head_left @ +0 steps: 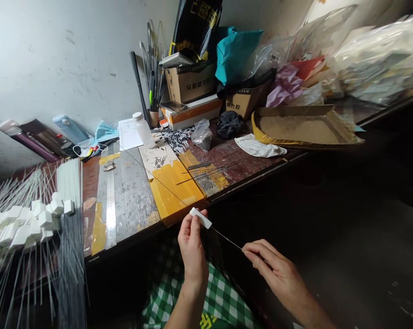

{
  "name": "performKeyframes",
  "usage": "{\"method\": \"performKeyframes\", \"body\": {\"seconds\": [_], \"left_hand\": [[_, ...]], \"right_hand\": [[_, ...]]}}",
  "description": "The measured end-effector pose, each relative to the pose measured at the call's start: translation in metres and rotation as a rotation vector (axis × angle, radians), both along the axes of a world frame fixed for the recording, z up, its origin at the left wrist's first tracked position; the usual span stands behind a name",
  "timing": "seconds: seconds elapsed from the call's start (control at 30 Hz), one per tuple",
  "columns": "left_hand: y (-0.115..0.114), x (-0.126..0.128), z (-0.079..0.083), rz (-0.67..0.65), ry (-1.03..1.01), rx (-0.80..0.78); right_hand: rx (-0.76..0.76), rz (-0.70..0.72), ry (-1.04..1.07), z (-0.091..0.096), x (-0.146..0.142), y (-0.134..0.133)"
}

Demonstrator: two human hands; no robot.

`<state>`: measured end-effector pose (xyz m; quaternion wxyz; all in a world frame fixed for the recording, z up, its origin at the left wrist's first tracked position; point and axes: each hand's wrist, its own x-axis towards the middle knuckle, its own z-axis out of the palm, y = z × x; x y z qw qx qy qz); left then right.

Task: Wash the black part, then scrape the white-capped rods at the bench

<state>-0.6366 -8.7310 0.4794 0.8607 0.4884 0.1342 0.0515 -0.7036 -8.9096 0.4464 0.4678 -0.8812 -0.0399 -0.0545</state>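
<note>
My left hand [192,244] pinches a small white foam block [200,218] just off the front edge of the workbench. A thin dark rod [226,239] runs through the block, from the bench top down to my right hand [273,268], which pinches its near end. Both hands hover above my lap, over green checked cloth [213,297].
At the left lies a heap of white foam blocks [24,224] on thin rods [62,269]. A steel ruler [109,201] lies on the worn bench top [134,192]. Boxes, bags, a cardboard tray [295,128] and a bottle [143,130] crowd the back.
</note>
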Motion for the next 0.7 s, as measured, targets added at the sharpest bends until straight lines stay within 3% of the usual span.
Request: {"method": "performKeyframes", "body": {"seconds": [0.3, 0.53, 0.63, 0.7], "left_hand": [[-0.013, -0.014, 0.024, -0.150, -0.083, 0.084], [-0.022, -0.016, 0.030, -0.167, -0.110, 0.117], [-0.010, -0.012, 0.046, -0.108, -0.163, 0.133], [0.009, -0.008, 0.067, -0.022, -0.224, 0.187]], "right_hand": [[-0.100, -0.138, -0.274, -0.010, 0.008, -0.017], [-0.149, -0.151, -0.341, 0.015, 0.001, -0.028], [-0.174, -0.149, -0.401, 0.026, 0.003, -0.033], [-0.180, -0.152, -0.434, 0.031, 0.006, -0.037]]}}
